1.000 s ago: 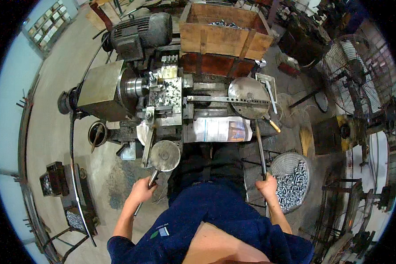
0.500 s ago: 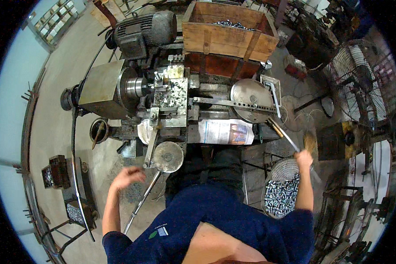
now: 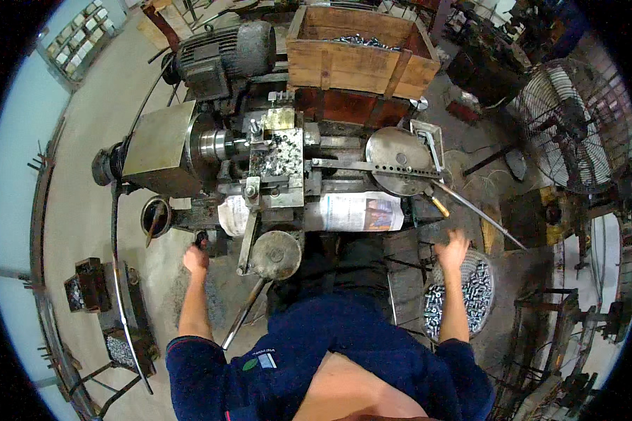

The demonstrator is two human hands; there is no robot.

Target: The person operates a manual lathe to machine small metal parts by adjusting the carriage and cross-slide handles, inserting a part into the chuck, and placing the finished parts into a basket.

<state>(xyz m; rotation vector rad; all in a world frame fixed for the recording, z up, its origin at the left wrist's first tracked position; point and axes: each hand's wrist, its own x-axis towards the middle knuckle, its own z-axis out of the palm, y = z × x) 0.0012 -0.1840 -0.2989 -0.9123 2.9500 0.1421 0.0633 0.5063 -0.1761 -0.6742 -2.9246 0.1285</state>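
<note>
My left hand [image 3: 196, 260] is closed around a small dark handle [image 3: 201, 239] at the machine's front left edge. My right hand [image 3: 453, 248] holds nothing, its fingers apart, over the far rim of a perforated basket [image 3: 487, 265] of shiny metal parts [image 3: 470, 302]. Beyond it a long metal lever [image 3: 483, 216] slants out from the round steel disc [image 3: 400, 160], touched by neither hand. Between my arms, a smaller round plate [image 3: 277, 255] with a rod handle [image 3: 244, 313] joins the chip-covered slide [image 3: 281, 160] of the lathe-like machine [image 3: 163, 149].
A wooden crate [image 3: 361, 67] with metal parts stands behind the machine, beside a motor [image 3: 226, 57]. Printed paper [image 3: 354, 212] lies along the front edge. A large fan [image 3: 565, 126] stands at right. A round pot [image 3: 156, 215] and metal bins [image 3: 88, 284] are at left.
My right hand has let go of the long lever and come back toward the basket. My left hand has moved forward onto the dark handle. The slide and small plate have shifted slightly right.
</note>
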